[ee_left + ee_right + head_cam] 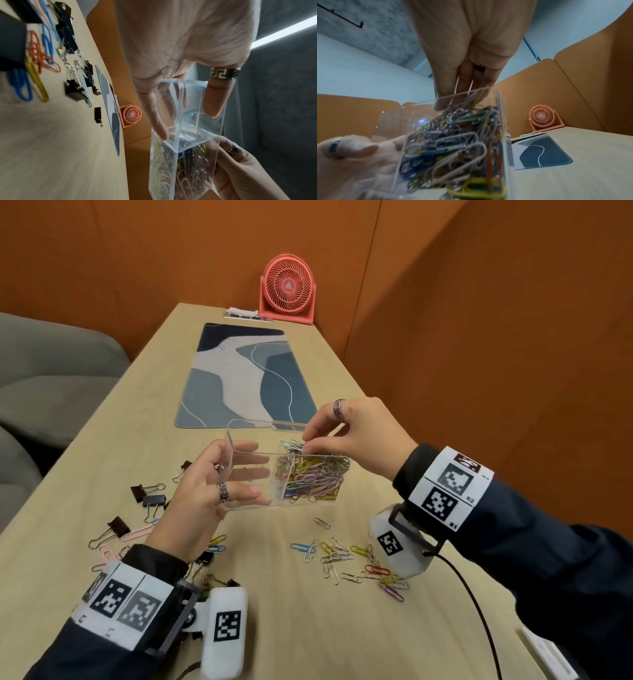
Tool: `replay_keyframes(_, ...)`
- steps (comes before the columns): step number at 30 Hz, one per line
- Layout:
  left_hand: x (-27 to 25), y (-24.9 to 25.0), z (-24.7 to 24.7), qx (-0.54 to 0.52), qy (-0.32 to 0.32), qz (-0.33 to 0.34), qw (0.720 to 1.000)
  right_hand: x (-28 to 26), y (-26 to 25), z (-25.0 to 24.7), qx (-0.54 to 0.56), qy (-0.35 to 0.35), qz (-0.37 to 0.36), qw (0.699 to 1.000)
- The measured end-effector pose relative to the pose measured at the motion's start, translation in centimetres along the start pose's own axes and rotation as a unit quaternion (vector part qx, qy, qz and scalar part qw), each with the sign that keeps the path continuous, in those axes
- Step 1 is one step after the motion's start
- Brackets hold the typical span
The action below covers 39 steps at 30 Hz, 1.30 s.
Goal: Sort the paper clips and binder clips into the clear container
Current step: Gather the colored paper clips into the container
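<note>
My left hand [251, 470] holds up a clear two-part container [260, 505] by its left end, fingers under it and thumb on its near side. The left compartment holds nothing; the right one is packed with coloured paper clips [313, 477]. My right hand [306, 445] pinches a few paper clips [471, 89] at the top of that pile, just inside the rim. Loose paper clips [342, 556] lie on the table below the container. Black binder clips [150, 498] lie scattered to the left, also visible as binder clips [75, 90] in the left wrist view.
A blue patterned desk mat [246, 378] lies beyond the container, with a pink fan [289, 289] at the table's far end. Orange partition walls close the back and right. A grey seat [51, 378] stands past the table's left edge. A black cable [472, 604] trails at lower right.
</note>
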<state>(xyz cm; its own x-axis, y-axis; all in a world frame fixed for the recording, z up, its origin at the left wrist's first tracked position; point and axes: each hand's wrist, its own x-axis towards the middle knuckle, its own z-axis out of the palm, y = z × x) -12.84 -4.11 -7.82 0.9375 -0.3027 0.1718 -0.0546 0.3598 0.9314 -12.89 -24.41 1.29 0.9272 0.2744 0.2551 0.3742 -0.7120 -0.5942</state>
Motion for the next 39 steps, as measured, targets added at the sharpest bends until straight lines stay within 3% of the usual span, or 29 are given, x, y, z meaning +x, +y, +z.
replay_keyframes(7,0.0,0.1,-0.2,-0.004,0.002,0.003,1.000,-0.3,0.1,0.3,-0.081,-0.018,-0.054,0.995)
replay_keyframes(14,0.0,-0.1,0.0,-0.005,0.006,0.002,1.000,-0.4,1.1,-0.3,-0.118,-0.036,-0.056,0.991)
replay_keyframes(22,0.1,-0.1,-0.3,-0.013,0.024,0.013,1.000,-2.2,3.3,-1.9,-0.021,0.086,-0.001,0.996)
replay_keyframes(24,0.2,-0.1,-0.3,-0.015,0.028,0.016,0.999,-3.5,4.9,-2.4,-0.038,0.034,0.051,0.997)
replay_keyframes(25,0.2,-0.1,-0.4,-0.016,0.029,0.018,0.999,-4.3,5.7,-2.5,-0.054,-0.031,0.087,0.994)
replay_keyframes(27,0.2,0.0,-0.4,-0.018,0.029,0.020,0.999,-6.0,7.1,-2.3,-0.100,-0.193,0.167,0.962)
replay_keyframes(29,0.2,0.0,-0.4,-0.016,0.027,0.020,0.999,-7.5,8.3,-1.8,-0.110,-0.287,0.227,0.924)
replay_keyframes(33,0.2,-0.1,-0.3,-0.011,0.028,0.021,0.999,-9.6,9.5,-1.3,-0.056,-0.291,0.290,0.910)
replay_keyframes(39,0.2,-0.1,-0.3,-0.009,0.031,0.022,0.999,-11.1,8.2,-0.2,-0.088,-0.296,0.237,0.921)
